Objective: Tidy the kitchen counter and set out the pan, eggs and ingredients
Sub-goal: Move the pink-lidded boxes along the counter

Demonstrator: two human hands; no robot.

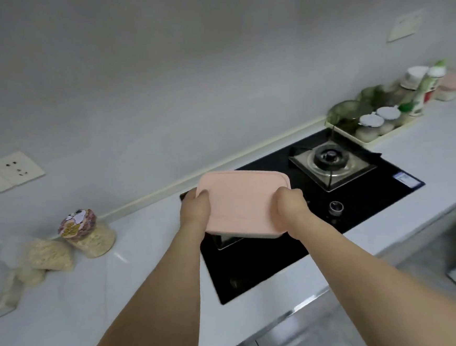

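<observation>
Holding a pale pink rectangular plastic lidded box (241, 203) in the air above the black glass gas hob (319, 209), we judge the main risk to be a slip: we grip it only at its two short ends, so a tilt or a loosening thumb could drop it onto the metal burner grate (329, 162) below, and a loose lid could let whatever is inside spill. What the box holds is hidden from us. Setting it down on the hob instead of the white stone surface (151, 250) would also leave it somewhere hot later. Our left hand (195, 209) clasps the left end, thumb on top of the lid and fingers curled under; our right hand (290, 204) clasps the right end the same way. Both forearms reach forward, nearly straight, with the box roughly level between them. To the left, well apart, lie clear bags of pale dried noodles (69, 248); far right stands a cream tray of jars and bottles (380, 114).
</observation>
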